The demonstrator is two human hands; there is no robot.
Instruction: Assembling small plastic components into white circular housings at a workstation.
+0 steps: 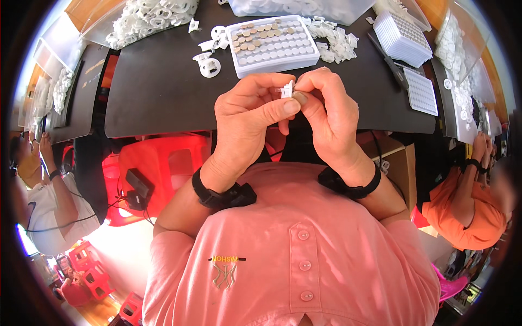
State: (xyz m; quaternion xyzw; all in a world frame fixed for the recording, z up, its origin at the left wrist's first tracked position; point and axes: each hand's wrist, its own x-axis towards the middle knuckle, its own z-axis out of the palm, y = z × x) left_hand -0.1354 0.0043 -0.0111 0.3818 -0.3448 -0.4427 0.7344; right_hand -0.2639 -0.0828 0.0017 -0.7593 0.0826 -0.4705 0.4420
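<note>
Between my two hands, just in front of the table's near edge, is a small white plastic part (287, 90). The thumb and fingers of my left hand (239, 111) are closed around it. My right hand (333, 106) pinches a small round metal disc (299, 98) right beside the part; whether the disc sits in it is hidden by the fingertips. Beyond them stands a white tray (277, 67) with rows of round discs, some of them brownish metal. Loose white round parts (209, 66) lie at its left, and a heap of small white parts (338, 44) at its right.
Bins of white parts (155, 22) line the dark table's (163, 98) far side. On the right are stacked white trays (403, 41), a single tray (421, 91) and a long black tool (389, 60). A red chair (163, 163) stands below; people sit at both sides.
</note>
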